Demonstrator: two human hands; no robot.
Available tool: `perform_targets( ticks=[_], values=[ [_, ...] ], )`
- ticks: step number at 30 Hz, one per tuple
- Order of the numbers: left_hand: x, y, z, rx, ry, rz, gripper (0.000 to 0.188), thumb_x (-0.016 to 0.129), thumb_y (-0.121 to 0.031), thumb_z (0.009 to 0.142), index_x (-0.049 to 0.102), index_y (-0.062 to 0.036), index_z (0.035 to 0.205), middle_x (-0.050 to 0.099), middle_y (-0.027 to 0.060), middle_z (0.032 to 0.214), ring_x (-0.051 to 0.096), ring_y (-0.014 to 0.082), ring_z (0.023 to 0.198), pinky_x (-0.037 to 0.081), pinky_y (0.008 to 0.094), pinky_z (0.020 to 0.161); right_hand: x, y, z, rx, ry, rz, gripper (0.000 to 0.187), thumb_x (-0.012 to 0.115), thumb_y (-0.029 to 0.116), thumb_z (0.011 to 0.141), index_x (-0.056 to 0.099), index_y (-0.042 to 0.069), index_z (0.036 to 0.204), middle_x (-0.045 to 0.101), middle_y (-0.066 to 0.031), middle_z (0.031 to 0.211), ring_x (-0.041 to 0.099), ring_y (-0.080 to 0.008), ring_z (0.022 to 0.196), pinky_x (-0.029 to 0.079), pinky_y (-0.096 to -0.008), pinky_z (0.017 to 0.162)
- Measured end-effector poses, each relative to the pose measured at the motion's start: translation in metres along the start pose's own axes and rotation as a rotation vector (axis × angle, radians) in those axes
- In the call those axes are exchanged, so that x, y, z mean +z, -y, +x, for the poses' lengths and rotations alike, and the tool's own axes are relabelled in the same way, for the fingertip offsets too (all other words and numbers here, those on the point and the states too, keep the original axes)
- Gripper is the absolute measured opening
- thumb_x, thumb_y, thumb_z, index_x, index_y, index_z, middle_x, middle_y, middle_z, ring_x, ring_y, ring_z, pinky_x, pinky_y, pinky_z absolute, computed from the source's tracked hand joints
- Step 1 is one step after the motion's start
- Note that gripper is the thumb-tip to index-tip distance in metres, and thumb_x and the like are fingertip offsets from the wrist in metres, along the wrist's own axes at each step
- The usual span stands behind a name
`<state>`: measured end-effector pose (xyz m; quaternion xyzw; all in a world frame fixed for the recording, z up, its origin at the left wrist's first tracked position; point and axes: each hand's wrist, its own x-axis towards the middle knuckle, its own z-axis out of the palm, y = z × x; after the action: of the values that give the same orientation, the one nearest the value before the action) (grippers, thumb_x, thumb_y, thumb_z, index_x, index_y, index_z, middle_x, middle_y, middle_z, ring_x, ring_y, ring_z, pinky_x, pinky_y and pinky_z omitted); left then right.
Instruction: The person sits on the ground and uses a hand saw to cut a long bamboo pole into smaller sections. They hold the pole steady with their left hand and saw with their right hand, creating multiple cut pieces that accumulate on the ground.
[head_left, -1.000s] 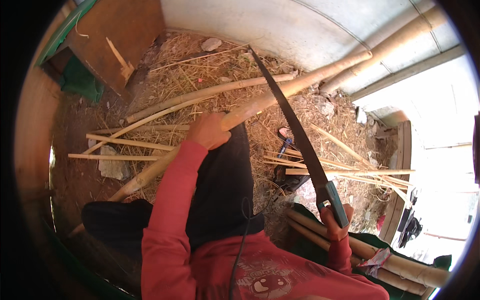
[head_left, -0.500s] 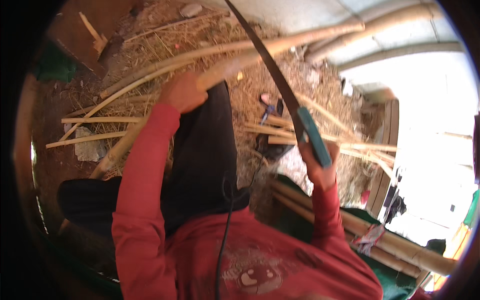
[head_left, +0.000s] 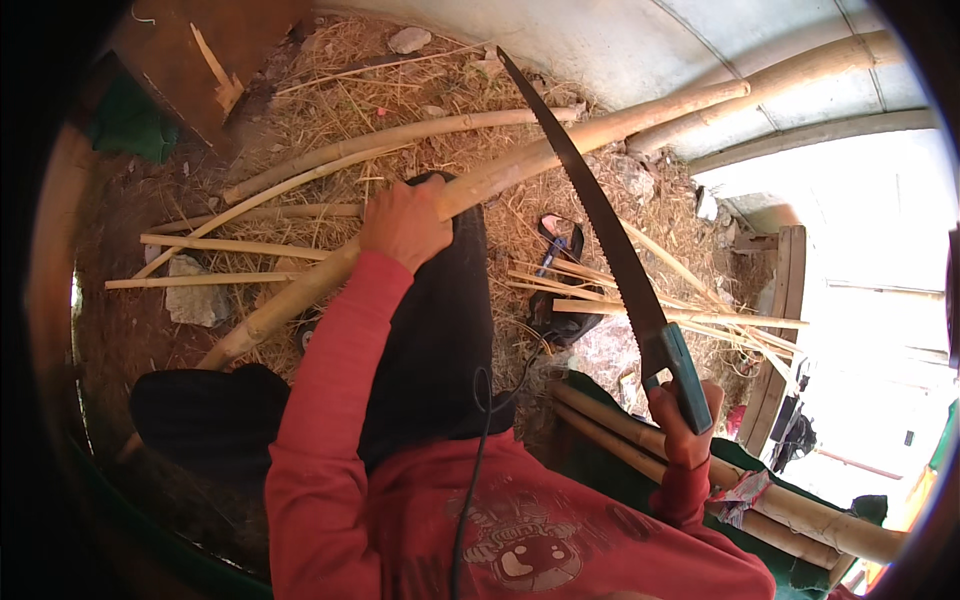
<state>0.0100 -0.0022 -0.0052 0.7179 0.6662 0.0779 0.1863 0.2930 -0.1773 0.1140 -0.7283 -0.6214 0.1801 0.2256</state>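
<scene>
My left hand (head_left: 405, 228) is wrapped round a thick bamboo pole (head_left: 515, 172), pressing it down by my dark-trousered knee. The pole slants from the lower left up to the far right. In my right hand (head_left: 688, 425) is a pruning saw (head_left: 600, 215) by its teal handle. Its long, dark, slightly curved toothed blade points up and away, passing over the pole beyond my left hand. I cannot tell whether the blade touches the pole.
Split bamboo strips (head_left: 660, 310) lie on the straw-strewn ground at right, beside a dark pouch (head_left: 565, 325). More strips (head_left: 235, 245) and a stone (head_left: 195, 292) are at left. Thick poles (head_left: 800, 505) lie near my right elbow. A pale wall (head_left: 620, 50) stands beyond. A black cable (head_left: 462, 500) hangs over my front.
My right hand has drawn the saw back toward my body and to the right. My left hand keeps its hold on the bamboo pole. The whole view has shifted slightly.
</scene>
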Motion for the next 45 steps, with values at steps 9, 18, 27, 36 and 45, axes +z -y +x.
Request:
perform_targets(
  ticks=[9,18,27,36,45],
  values=[
    [0.0,0.006,0.006,0.001,-0.004,0.02,0.027,0.064,-0.02,0.079,0.068,-0.0107,0.105,0.068,0.0212,0.082,0.069,0.0393,0.084,0.055,0.0499,0.076,0.001,0.006,0.014,0.021,0.091,0.073,0.028,0.064,0.0,0.082,0.069,-0.003,0.11,0.066,-0.0062,0.073,0.056,-0.0088,0.061,0.042,-0.0273,0.05],
    [0.005,0.016,0.005,0.005,-0.086,-0.008,0.022,0.065,-0.023,0.075,0.066,-0.0096,0.093,0.068,0.0207,0.078,0.066,0.0421,0.079,0.053,0.0508,0.073,-0.008,0.021,0.004,-0.019,0.046,0.076,0.012,0.068,0.006,0.083,0.069,-0.003,0.091,0.052,-0.0047,0.056,0.046,-0.0062,0.053,0.035,-0.0286,0.047],
    [-0.002,0.007,0.007,-0.025,0.066,-0.043,0.029,0.062,-0.021,0.078,0.067,-0.0092,0.104,0.066,0.0271,0.091,0.066,0.044,0.088,0.053,0.052,0.079,-0.004,0.03,-0.002,0.131,0.109,0.373,0.014,0.062,0.005,0.083,0.055,0.0,0.072,0.046,-0.0018,0.056,0.039,-0.0087,0.052,0.036,-0.032,0.049],
    [-0.003,0.006,0.004,0.013,0.048,-0.029,0.026,0.062,-0.024,0.08,0.065,-0.0101,0.101,0.068,0.0213,0.084,0.067,0.0419,0.084,0.053,0.0528,0.076,0.0,0.033,0.001,-0.035,0.133,0.299,0.009,0.061,0.003,0.082,0.064,-0.005,0.087,0.057,-0.0078,0.065,0.049,-0.0116,0.057,0.038,-0.0318,0.054],
    [-0.003,0.012,0.005,0.015,-0.041,-0.044,0.027,0.066,-0.023,0.074,0.067,-0.0091,0.098,0.068,0.0216,0.08,0.067,0.0413,0.08,0.053,0.0507,0.073,0.011,0.031,0.016,0.051,0.044,0.323,0.011,0.062,0.005,0.083,0.064,-0.005,0.081,0.051,-0.002,0.054,0.045,-0.0081,0.05,0.036,-0.0314,0.045]
  ],
)
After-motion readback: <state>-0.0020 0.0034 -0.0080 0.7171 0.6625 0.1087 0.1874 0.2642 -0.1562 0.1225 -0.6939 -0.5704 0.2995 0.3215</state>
